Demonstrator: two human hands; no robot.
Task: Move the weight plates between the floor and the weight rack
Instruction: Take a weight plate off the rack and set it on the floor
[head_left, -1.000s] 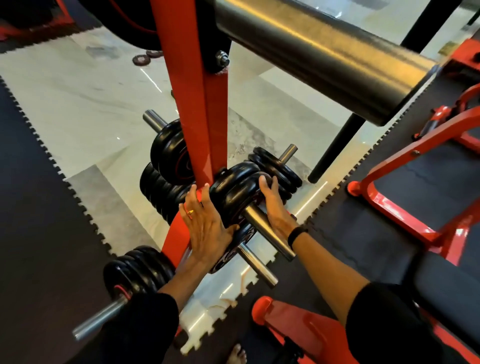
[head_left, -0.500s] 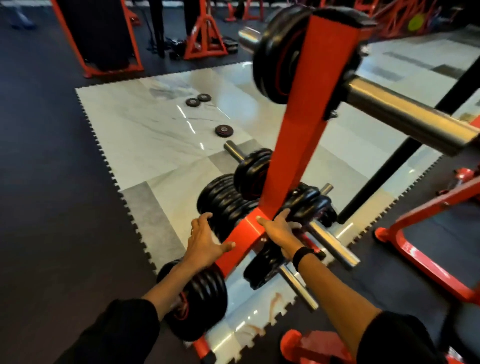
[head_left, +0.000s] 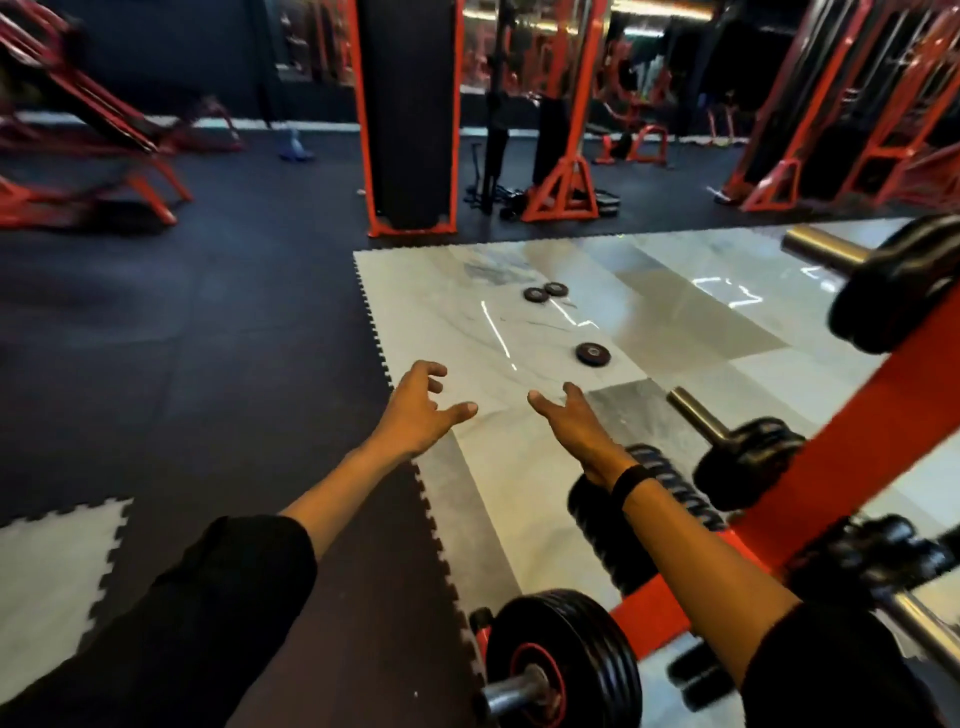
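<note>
The red weight rack (head_left: 852, 441) rises at the right, its steel pegs loaded with black weight plates (head_left: 748, 462). More plates (head_left: 566, 660) sit on its lowest peg near me. Three small black plates lie flat on the marble floor: one close (head_left: 592, 354) and a pair farther off (head_left: 544, 292). My left hand (head_left: 418, 410) and my right hand (head_left: 576, 423) are stretched out in the air over the floor, fingers apart, holding nothing. The nearest floor plate lies just beyond my right hand.
Black rubber matting (head_left: 218, 364) with a toothed edge borders the pale marble floor (head_left: 519, 332). A black padded post in a red frame (head_left: 410, 114) stands ahead. Red gym machines line the back and left. Bare steel pegs (head_left: 696, 415) jut out from the rack.
Both hands have left the rack and its plates and now reach forward, empty. My view has swung up and left, from the rack toward the open floor with the loose plates.
</note>
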